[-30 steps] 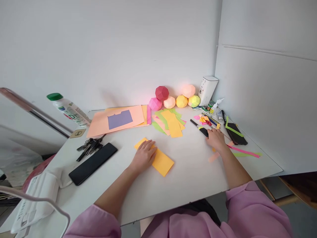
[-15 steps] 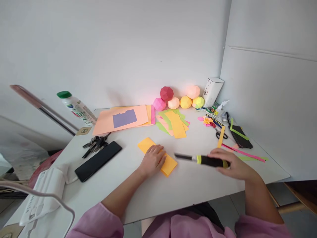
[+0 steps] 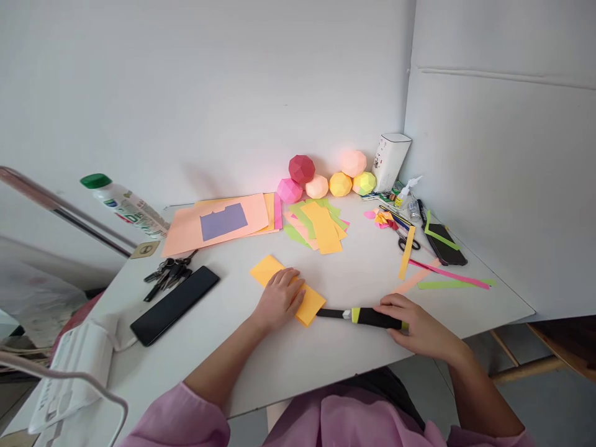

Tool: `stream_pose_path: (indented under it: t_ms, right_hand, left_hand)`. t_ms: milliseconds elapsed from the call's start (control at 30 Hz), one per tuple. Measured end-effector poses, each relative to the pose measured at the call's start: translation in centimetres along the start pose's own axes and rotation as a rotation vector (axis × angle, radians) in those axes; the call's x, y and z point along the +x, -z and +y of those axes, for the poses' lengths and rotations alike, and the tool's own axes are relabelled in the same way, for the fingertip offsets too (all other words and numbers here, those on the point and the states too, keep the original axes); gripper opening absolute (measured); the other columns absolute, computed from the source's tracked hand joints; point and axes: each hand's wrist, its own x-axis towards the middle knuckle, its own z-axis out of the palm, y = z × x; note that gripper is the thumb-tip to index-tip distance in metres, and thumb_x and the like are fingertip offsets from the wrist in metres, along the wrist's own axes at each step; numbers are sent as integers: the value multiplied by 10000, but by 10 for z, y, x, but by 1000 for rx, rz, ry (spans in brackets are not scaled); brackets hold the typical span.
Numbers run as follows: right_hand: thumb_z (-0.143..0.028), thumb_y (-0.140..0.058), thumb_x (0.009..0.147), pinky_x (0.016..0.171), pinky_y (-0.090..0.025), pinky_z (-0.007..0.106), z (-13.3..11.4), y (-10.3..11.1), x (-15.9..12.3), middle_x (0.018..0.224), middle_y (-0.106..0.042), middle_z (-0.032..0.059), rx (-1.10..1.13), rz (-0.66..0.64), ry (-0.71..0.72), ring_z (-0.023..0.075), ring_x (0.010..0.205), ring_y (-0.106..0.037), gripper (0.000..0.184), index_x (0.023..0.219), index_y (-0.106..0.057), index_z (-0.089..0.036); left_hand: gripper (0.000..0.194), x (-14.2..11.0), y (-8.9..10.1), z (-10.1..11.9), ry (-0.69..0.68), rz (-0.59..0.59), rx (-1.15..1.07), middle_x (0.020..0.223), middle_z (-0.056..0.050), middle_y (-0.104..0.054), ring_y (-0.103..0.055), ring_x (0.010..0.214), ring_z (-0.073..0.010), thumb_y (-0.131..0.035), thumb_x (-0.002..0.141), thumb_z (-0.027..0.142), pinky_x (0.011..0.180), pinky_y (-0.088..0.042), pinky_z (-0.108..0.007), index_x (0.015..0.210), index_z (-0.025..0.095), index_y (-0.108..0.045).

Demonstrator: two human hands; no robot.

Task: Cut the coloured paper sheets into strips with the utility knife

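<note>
A folded orange paper (image 3: 311, 305) lies slantwise on the table. My left hand (image 3: 280, 297) holds it down across its middle, fingers bent over it and hiding part of it. In my right hand (image 3: 414, 320) is a utility knife (image 3: 372, 316) with a black and yellow-green handle, gripped at its rear end and lying low over the table. Its dark blade points left and meets the paper's right end. Whether the tip sits inside the fold I cannot tell.
Loose paper pieces (image 3: 326, 230) and faceted paper balls (image 3: 316, 186) are at the back. Large sheets (image 3: 186, 233), keys (image 3: 170, 273), a black flat object (image 3: 174, 304) and a bottle (image 3: 130, 208) stand left. Scissors (image 3: 410, 244), paper strips (image 3: 456, 284) and a phone (image 3: 444, 242) lie right.
My right hand has lowered the knife leftward, bringing its blade to the paper's right end. An orange strip near that hand now lies on the table. My left hand stays on the paper.
</note>
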Motion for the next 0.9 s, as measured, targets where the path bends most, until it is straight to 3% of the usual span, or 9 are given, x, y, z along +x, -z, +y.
stream_pose_path:
  t_ms: [200, 333, 467, 600, 900]
  right_hand:
    - [-108, -487, 787, 858, -519, 344, -7, -6, 3, 1147, -565, 88, -88, 65, 53, 220, 1039, -558, 495, 1253, -578, -249]
    - [-102, -487, 792, 844, -523, 367, -15, -8, 1, 1107, -578, 93, -133, 73, 89, 227, 1010, -564, 495, 1257, -568, -250]
    - [-114, -492, 812, 813, -534, 373, -23, -8, 0, 1071, -585, 103, -173, 47, 126, 232, 978, -569, 471, 1261, -563, -235]
    - [-104, -483, 819, 804, -536, 384, -28, -10, 0, 1056, -590, 107, -202, 52, 160, 237, 976, -563, 465, 1260, -559, -229]
    - [-89, -489, 824, 762, -553, 333, -28, -12, 1, 1046, -585, 109, -211, 75, 167, 207, 938, -585, 426, 1233, -568, -178]
  left_hand:
    - [282, -1, -6, 3, 45, 4, 8, 1225, -112, -552, -465, 1204, -289, -393, 910, 348, 994, -417, -500, 1029, 199, -601]
    - [280, -4, -17, 4, 34, 30, 75, 1280, -162, -523, -400, 1285, -312, -418, 899, 364, 1064, -333, -528, 1013, 161, -574]
    - [433, -5, -24, 3, 23, -23, 170, 1412, -203, -423, -289, 1372, -330, -364, 926, 416, 1101, -265, -532, 1183, 116, -539]
    - [555, -5, -25, 2, 23, -114, 265, 1495, -174, -322, -216, 1405, -326, -301, 945, 454, 1115, -227, -518, 1394, 143, -394]
    - [672, -6, -26, 5, 24, -156, 340, 1525, -146, -269, -144, 1420, -337, -251, 922, 575, 1124, -169, -510, 1446, 161, -325]
